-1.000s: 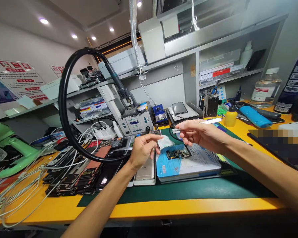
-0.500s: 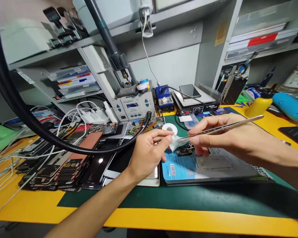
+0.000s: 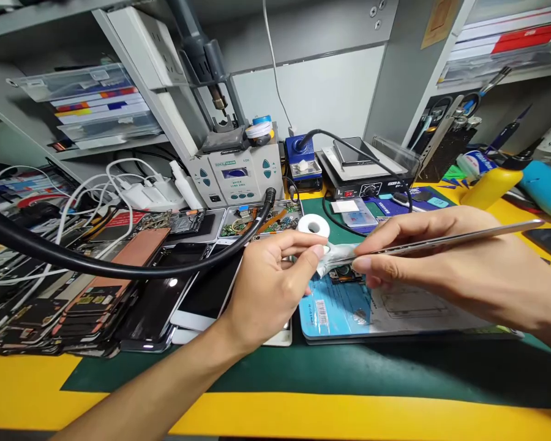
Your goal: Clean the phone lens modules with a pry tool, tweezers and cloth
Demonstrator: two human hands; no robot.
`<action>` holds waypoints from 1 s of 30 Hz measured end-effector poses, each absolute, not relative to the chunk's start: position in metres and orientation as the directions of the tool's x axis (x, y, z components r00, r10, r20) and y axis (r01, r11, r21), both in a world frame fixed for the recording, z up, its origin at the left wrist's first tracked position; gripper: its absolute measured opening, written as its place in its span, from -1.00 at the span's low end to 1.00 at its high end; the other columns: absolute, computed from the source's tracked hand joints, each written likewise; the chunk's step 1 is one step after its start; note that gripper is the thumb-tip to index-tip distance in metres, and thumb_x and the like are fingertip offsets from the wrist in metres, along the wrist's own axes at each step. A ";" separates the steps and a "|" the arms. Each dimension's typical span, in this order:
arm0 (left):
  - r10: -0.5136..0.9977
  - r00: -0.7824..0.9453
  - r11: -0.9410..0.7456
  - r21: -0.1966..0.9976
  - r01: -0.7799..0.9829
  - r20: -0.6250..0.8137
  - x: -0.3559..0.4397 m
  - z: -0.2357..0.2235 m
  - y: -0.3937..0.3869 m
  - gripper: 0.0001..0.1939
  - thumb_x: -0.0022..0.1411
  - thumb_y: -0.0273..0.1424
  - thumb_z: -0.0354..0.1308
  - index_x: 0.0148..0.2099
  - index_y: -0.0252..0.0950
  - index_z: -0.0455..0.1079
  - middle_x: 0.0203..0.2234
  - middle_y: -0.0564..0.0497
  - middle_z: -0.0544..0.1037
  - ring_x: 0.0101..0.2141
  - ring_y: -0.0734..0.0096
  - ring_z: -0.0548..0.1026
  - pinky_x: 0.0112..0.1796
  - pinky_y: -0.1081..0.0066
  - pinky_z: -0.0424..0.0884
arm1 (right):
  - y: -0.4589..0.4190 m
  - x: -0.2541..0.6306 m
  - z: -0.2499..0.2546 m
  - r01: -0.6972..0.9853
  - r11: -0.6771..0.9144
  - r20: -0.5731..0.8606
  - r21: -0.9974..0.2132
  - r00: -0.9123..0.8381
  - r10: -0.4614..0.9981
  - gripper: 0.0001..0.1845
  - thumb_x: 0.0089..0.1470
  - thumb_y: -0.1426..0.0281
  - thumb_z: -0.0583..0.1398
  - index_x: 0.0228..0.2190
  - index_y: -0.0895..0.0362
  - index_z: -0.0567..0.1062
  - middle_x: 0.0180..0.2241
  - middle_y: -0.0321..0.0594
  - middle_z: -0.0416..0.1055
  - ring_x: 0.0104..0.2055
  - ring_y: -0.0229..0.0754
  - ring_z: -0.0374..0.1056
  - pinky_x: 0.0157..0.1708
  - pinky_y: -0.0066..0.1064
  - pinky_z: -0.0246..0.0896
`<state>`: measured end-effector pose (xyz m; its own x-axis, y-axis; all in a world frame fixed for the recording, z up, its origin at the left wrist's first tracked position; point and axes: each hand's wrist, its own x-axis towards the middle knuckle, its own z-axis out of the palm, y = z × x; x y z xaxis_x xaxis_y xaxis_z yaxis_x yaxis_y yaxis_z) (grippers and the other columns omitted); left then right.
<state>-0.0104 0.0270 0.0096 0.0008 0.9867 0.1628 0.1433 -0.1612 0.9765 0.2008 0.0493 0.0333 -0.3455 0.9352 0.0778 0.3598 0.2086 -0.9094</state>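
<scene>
In the head view, pinching a crumpled white wipe [image 3: 341,253] between the thumb and index finger of the left hand [image 3: 270,285], with fingers closed narrowly on its left end. Gripping metal tweezers [image 3: 491,231] in the right hand [image 3: 441,263], with fingers closed around the shank, near the tip end. Aiming the tweezers leftward into the wipe, with their broad end out past the right hand, toward the right. Keeping the wipe between both hands, above a small camera module [image 3: 348,274], partly hidden by the wipe and the right hand. Resting, in the module's case, on a blue-and-grey booklet [image 3: 335,315], near the front edge of the yellow counter [image 3: 266,413], on a green mat [image 3: 275,370]. Showing a white roll [image 3: 313,224] just behind the wipe. To the left of the booklet, lying toward the counter's front edge: phones [image 3: 165,294] and a pile of phone parts [image 3: 92,300], crossed above by a thick black hose [image 3: 119,264]. Toward the counter's rear edge, standing: a grey control station [image 3: 239,177] and a blue soldering-iron holder [image 3: 300,153]. Leaning to the right, behind the right hand: a yellow bottle [image 3: 493,187].
</scene>
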 end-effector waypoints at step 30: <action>0.986 0.049 -0.166 0.968 0.190 0.159 -0.010 0.012 0.023 -0.89 0.26 -0.49 0.28 -0.20 -0.38 0.63 -0.63 0.12 0.52 -0.65 0.63 0.40 -0.61 0.66 0.29 | 0.042 0.197 0.036 0.324 0.132 0.008 -0.937 -0.359 0.933 -0.73 -0.08 0.12 0.49 -0.43 0.05 0.73 -0.42 -0.21 0.67 -0.43 -0.19 0.50 -0.49 -0.48 0.27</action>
<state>-0.0101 0.0230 0.0123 0.0495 0.9860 0.1592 0.1899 -0.1658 0.9677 0.1971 0.0416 0.0363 -0.3587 0.9334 0.0077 0.3244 0.1324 -0.9366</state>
